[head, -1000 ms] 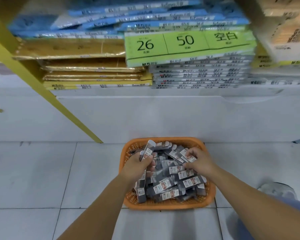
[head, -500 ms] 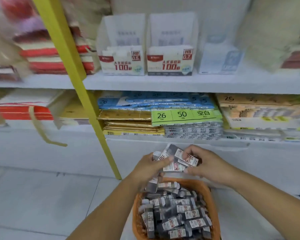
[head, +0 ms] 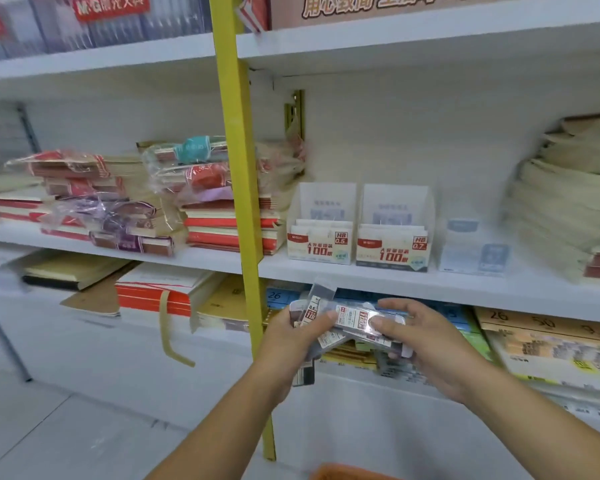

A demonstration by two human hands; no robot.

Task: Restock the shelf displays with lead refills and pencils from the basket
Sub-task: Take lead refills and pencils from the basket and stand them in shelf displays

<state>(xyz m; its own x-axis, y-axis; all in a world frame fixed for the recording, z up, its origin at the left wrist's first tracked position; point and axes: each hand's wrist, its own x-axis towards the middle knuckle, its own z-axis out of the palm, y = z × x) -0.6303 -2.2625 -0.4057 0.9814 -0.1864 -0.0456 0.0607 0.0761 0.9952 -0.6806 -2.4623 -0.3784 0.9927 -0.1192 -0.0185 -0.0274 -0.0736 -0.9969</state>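
Both hands hold a bundle of lead refill cases [head: 352, 320], grey-clear with white and red labels, in front of the lower shelf. My left hand [head: 293, 336] grips several cases, one sticking upward. My right hand [head: 426, 344] clasps the other end of the bundle. Above them on the middle shelf [head: 395, 278] stand two white display boxes, one marked HB 0.5 [head: 321, 233] and one marked HB 0.7 [head: 394, 240]. Only the rim of the orange basket [head: 347, 472] shows at the bottom edge.
A yellow upright post [head: 238, 168] runs just left of my hands. Stacked wrapped notebooks [head: 160, 202] fill the shelf to the left, and a pale paper stack [head: 565, 209] sits at the right. A clear blue-labelled box [head: 473, 244] stands beside the HB 0.7 box. Filing products lie below.
Both hands have lifted the refill cases out of the basket and up to shelf level. The view has tilted up from the floor, and the basket has dropped to the bottom edge.
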